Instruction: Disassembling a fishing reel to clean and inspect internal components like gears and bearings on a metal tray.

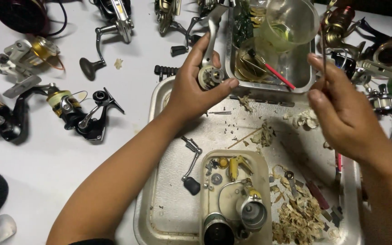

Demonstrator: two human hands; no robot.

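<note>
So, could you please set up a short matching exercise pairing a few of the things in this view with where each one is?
Things:
1. reel body
2. thin rod
3. crank handle
4. clear plastic cup

Places:
A. lying on the large metal tray
B. in the left hand
C. in the upper metal pan
D. in the right hand

Pairs: 1-B, 2-D, 3-A, 4-C

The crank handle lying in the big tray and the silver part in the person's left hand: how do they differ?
The crank handle lies loose and flat on the big tray, untouched; the silver part is held upright off the table in the left hand. The crank handle ends in a dark knob; the silver part ends in a round geared hub pinched between fingers. Both are slim, silvery metal arms.
</note>
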